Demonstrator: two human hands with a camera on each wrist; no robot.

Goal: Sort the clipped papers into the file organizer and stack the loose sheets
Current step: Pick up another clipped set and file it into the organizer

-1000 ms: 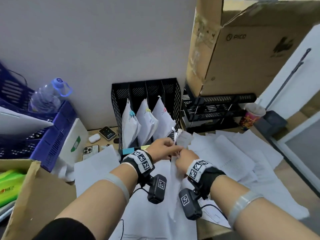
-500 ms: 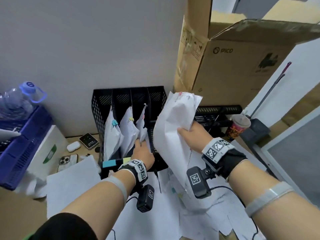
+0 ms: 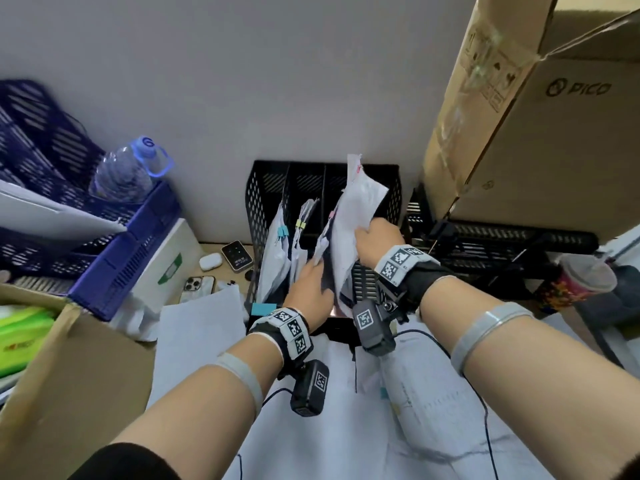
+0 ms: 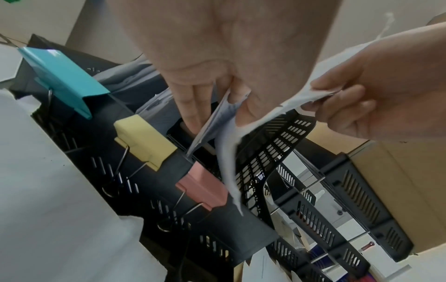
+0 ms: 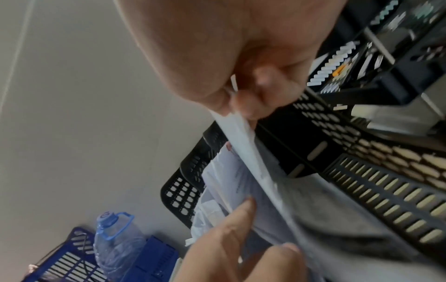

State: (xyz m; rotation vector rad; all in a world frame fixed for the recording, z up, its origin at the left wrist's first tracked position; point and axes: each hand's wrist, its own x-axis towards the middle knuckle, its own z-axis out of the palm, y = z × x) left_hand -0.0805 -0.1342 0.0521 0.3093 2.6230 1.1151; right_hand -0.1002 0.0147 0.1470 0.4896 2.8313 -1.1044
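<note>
The black mesh file organizer (image 3: pixel 258 202) stands against the wall with clipped bundles in its slots: blue-clipped (image 3: pixel 277 251), yellow-clipped (image 3: pixel 298 240) and pink-clipped (image 3: pixel 323 239). My right hand (image 3: pixel 367 233) grips a white clipped bundle (image 3: pixel 358 206) upright over the right-hand slots, a pink clip at its top corner. My left hand (image 3: pixel 317 268) reaches into the organizer and pinches the pink-clipped bundle (image 4: pixel 212 122) between straight fingers and thumb. Teal (image 4: pixel 65 80), yellow (image 4: pixel 144 141) and pink (image 4: pixel 202 188) binder clips sit on the organizer's front wall. Loose sheets (image 3: pixel 433 410) lie under my arms.
A large cardboard box (image 3: pixel 554 133) rests on black stacked trays (image 3: pixel 502 244) to the right, with a paper cup (image 3: pixel 581 282) beside them. On the left are blue crates (image 3: pixel 114 258), a water bottle (image 3: pixel 121 171), phones, an earbud case (image 3: pixel 210 261) and an open cardboard box (image 3: pixel 69 375).
My right hand lifted the clipped bundle off the table and brought it down over the organizer. My left hand went into the slots and took hold of the pink-clipped bundle. The camera tilted down and closer.
</note>
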